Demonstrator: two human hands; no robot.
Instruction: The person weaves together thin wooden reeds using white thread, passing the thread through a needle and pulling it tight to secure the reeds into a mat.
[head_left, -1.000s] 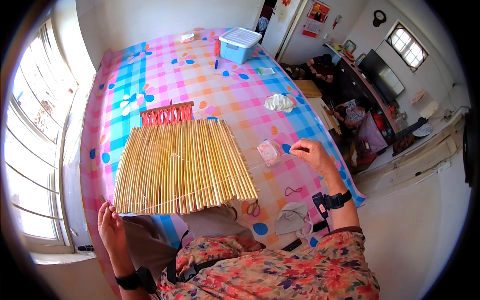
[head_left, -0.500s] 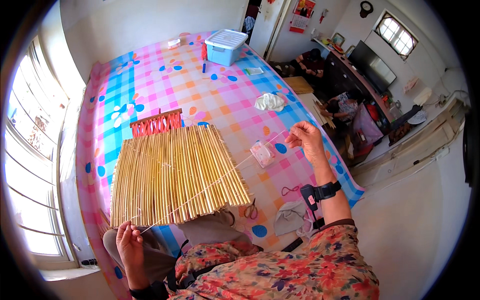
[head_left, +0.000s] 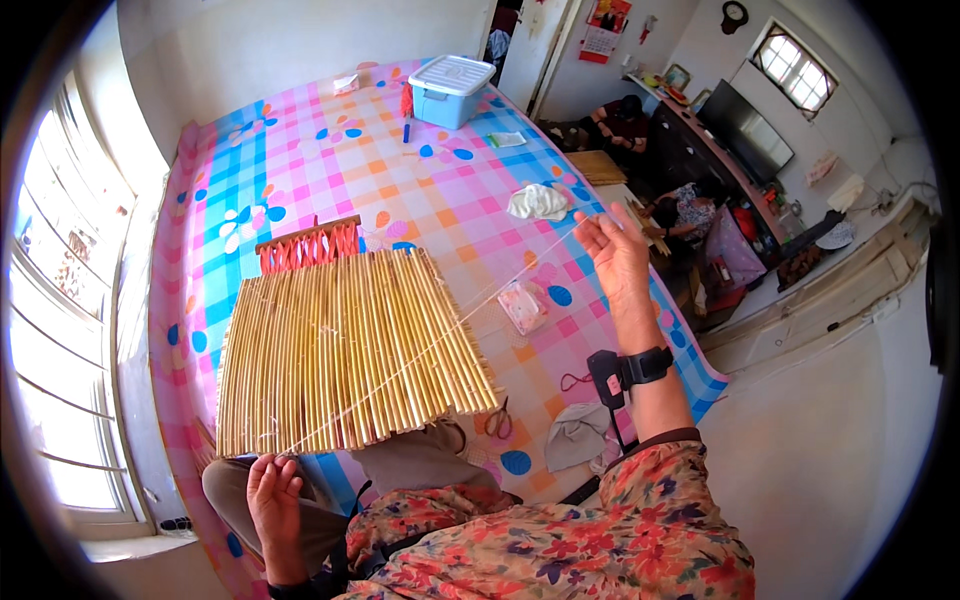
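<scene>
A mat of yellow reed stalks (head_left: 350, 350), tied side by side, lies across my lap with its near edge close to me. My left hand (head_left: 274, 500) pinches a pale thread (head_left: 440, 335) at the mat's near left edge. From there the thread runs taut, slanting over the mat to my right hand (head_left: 620, 262). That hand is raised to the right of the mat, palm partly showing, its upper fingers somewhat apart while the thread ends at its fingertips. Behind the mat sits a red-strung wooden rack (head_left: 310, 247).
Scissors (head_left: 499, 420), a grey cloth (head_left: 578, 437) and a clear pink-patterned packet (head_left: 523, 306) lie right of the mat on the checked sheet (head_left: 330, 180). Farther off are a white cloth (head_left: 538, 202) and a blue lidded bin (head_left: 452, 95). Two people sit beyond the right edge.
My right hand has risen and turned, showing more palm with its fingers more spread. My left hand has shifted slightly right along the mat's edge. The thread stays stretched between them.
</scene>
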